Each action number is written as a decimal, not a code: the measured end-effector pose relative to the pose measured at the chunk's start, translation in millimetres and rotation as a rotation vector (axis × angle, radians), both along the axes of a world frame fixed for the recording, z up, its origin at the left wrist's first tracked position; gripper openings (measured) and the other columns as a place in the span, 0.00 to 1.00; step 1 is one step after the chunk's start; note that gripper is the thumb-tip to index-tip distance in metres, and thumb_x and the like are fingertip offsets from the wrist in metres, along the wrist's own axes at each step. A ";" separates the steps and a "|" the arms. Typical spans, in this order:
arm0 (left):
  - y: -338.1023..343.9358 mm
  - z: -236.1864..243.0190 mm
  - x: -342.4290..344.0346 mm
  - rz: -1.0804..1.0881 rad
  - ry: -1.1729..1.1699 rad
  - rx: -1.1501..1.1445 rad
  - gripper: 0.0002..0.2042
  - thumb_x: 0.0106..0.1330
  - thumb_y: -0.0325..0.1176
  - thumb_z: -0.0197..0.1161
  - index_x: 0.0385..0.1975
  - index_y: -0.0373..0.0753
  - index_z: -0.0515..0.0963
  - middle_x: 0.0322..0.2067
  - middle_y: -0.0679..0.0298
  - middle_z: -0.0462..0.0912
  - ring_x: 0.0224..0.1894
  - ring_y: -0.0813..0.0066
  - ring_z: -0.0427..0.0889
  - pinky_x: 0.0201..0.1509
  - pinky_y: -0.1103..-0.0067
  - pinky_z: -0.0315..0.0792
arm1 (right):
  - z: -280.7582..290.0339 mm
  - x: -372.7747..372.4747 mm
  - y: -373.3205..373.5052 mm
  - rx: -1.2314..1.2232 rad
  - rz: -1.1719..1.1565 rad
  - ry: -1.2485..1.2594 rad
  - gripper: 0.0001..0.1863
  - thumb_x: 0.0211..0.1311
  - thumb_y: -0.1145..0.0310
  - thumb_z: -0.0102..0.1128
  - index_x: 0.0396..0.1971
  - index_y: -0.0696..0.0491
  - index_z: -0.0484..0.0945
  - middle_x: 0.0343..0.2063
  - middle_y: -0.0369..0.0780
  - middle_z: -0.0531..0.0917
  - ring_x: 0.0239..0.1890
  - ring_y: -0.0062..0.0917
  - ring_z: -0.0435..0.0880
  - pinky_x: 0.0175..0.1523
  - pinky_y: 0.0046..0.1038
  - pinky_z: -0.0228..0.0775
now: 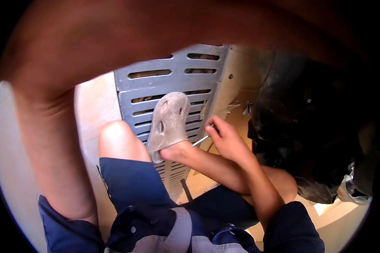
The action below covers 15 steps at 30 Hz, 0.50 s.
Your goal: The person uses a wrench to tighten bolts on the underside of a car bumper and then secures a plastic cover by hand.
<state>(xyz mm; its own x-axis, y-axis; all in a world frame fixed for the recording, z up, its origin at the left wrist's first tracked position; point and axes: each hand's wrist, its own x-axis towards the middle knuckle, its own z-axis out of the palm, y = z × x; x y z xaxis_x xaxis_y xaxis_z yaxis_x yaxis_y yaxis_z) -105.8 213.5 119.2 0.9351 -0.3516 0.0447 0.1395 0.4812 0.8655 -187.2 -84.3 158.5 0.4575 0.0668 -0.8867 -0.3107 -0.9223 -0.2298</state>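
Note:
My right hand is closed, its fingers curled around a thin metal rod. The rod's bare end slants down toward my ankle; the gripped part is hidden in my fingers. Close by is a worn grey clog with cut-out holes, on the foot of my bent right leg. My left arm is raised, and its forearm crosses the top of the view, large and blurred. The left hand itself does not show. My bare left knee stands left of the clog.
Under the clog runs a grey slotted drain grate, bordered by pale tiled floor. Large black plastic bags are heaped to the right. A crumpled translucent bag lies at their lower edge. Small scraps lie near the bags.

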 end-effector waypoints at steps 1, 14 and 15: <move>-9.3 -1.1 9.6 -0.064 0.012 -0.138 0.48 0.64 0.70 0.24 0.67 0.27 0.51 0.68 0.43 0.52 0.72 0.51 0.49 0.73 0.66 0.45 | -0.1 -2.2 -2.5 0.046 0.004 -0.055 0.08 0.67 0.69 0.53 0.38 0.58 0.73 0.25 0.42 0.77 0.28 0.27 0.76 0.36 0.28 0.68; -64.5 -60.5 -56.2 -0.001 0.997 -1.345 0.42 0.70 0.62 0.27 0.68 0.26 0.51 0.70 0.42 0.44 0.74 0.52 0.41 0.76 0.61 0.38 | -23.2 15.2 -7.6 0.265 -0.552 0.188 0.08 0.69 0.74 0.49 0.44 0.59 0.73 0.28 0.37 0.81 0.32 0.18 0.79 0.40 0.20 0.69; -66.6 -63.3 -56.5 0.014 0.999 -1.359 0.39 0.71 0.59 0.29 0.68 0.26 0.51 0.70 0.42 0.45 0.74 0.51 0.41 0.76 0.61 0.38 | -25.6 16.1 -9.7 0.283 -0.598 0.189 0.07 0.70 0.73 0.48 0.43 0.59 0.72 0.28 0.37 0.82 0.32 0.19 0.79 0.40 0.21 0.69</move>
